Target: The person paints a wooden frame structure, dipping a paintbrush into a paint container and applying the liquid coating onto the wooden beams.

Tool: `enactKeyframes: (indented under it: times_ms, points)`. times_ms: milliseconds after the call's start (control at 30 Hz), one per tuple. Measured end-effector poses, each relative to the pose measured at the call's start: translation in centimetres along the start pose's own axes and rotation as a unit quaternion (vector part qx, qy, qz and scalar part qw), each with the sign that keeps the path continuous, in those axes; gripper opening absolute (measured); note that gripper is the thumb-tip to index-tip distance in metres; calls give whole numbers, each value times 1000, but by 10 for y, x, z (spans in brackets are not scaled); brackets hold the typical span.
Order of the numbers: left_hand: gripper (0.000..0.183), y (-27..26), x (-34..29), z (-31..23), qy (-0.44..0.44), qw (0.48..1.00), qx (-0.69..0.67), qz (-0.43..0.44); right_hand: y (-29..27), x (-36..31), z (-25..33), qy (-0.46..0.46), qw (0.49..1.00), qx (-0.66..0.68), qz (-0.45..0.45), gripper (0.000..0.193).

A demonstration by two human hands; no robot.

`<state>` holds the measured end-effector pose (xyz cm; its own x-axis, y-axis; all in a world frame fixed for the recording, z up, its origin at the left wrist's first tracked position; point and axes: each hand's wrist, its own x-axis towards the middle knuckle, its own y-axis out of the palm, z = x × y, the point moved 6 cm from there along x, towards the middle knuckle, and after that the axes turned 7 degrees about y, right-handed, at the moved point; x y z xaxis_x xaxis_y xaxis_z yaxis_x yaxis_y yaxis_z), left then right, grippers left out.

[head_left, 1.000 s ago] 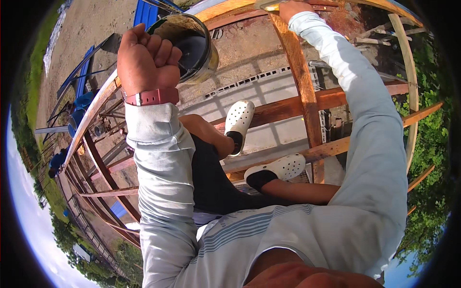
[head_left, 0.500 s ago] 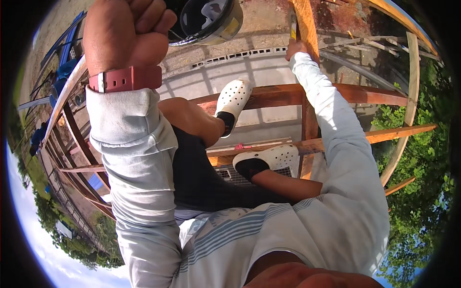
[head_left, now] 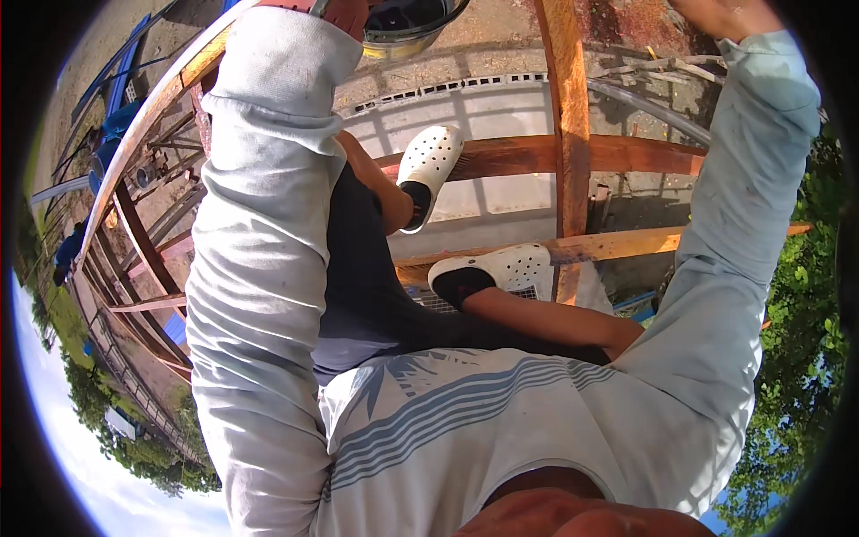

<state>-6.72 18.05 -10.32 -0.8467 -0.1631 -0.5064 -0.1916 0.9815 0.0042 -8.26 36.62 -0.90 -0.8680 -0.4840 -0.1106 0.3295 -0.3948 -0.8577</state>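
My left hand is at the upper edge, beside a dark bucket. Only its wrist side shows, with a reddish watch strap; the fingers are out of the picture. Far to the upper right is my right hand, raised and cut off by the rim. Its fingers are hidden, so what it holds, if anything, does not show. Between my arms runs a long wooden beam, crossing a reddish-brown timber and a lighter one.
My feet, in white clogs, are among the timbers above a pale concrete floor. Hollow blocks line its edge. More wooden framing stands at the left; leafy trees are close on the right.
My right hand has left the beam, where it was next to a slim yellow-and-grey tool, and swung to the upper right. My left hand has moved up, mostly out of view.
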Motion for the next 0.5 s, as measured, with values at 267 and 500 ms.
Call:
enactKeyframes:
  times_ms: [267, 500]
  points:
    - [27, 38, -4, -2, 85, 995, -8, -43, 53, 22, 16, -115, 978, -165, -51, 18]
    - [31, 65, 24, 5, 284, 949, 129, -40, 47, 10, 16, -126, 968, -204, -74, 17]
